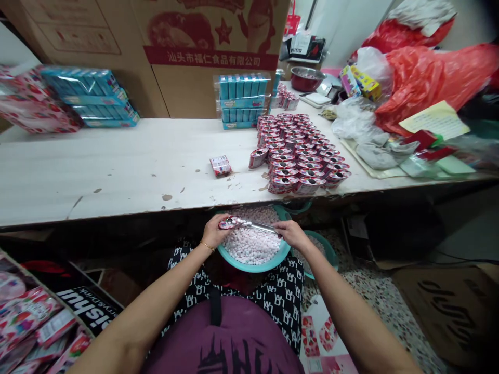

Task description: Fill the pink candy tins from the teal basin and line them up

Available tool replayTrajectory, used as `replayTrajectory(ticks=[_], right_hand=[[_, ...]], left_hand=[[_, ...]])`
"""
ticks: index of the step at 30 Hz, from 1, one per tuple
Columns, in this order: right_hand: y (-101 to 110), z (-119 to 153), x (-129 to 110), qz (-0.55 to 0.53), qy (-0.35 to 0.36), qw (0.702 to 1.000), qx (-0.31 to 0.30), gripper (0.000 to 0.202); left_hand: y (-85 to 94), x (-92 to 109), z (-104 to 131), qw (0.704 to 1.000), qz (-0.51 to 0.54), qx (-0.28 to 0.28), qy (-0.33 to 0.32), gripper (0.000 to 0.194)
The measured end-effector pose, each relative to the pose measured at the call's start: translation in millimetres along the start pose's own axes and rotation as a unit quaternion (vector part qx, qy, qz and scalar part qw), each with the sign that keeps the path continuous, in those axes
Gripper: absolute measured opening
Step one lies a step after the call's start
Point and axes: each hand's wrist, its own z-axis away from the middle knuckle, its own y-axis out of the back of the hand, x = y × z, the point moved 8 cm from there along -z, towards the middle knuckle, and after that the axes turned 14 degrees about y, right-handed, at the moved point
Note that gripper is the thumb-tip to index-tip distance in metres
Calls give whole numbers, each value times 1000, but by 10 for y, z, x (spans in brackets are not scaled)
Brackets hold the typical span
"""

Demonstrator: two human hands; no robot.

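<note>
My left hand [213, 231] is closed around a small printed candy box [229, 223], tilted over a turquoise basin [255, 267]. White and pale pink candies [253, 245] fill much of the basin, which sits at my lap. In my right hand [290, 232] is a metal scoop [263, 227], its tip at the mouth of the box with a few candies on it. On the table [117, 171] above, rows of similar open-topped candy boxes [296, 156] stand close together. One flat packet [221, 165] lies apart to their left.
A second basin [331, 254] of candies stands on the floor to the right. Blue wrapped packs [244, 98] and a big cardboard carton [210, 36] line the table's back. Red plastic bags [432, 72] crowd the right end. A box of printed packets [42, 327] is at lower left.
</note>
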Motion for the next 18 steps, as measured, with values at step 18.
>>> replayTrajectory(ticks=[18], right_hand=[[-317, 281, 39, 165, -27, 986, -7, 41]], left_hand=[[-451, 1012, -1598, 992, 121, 2, 30, 54]])
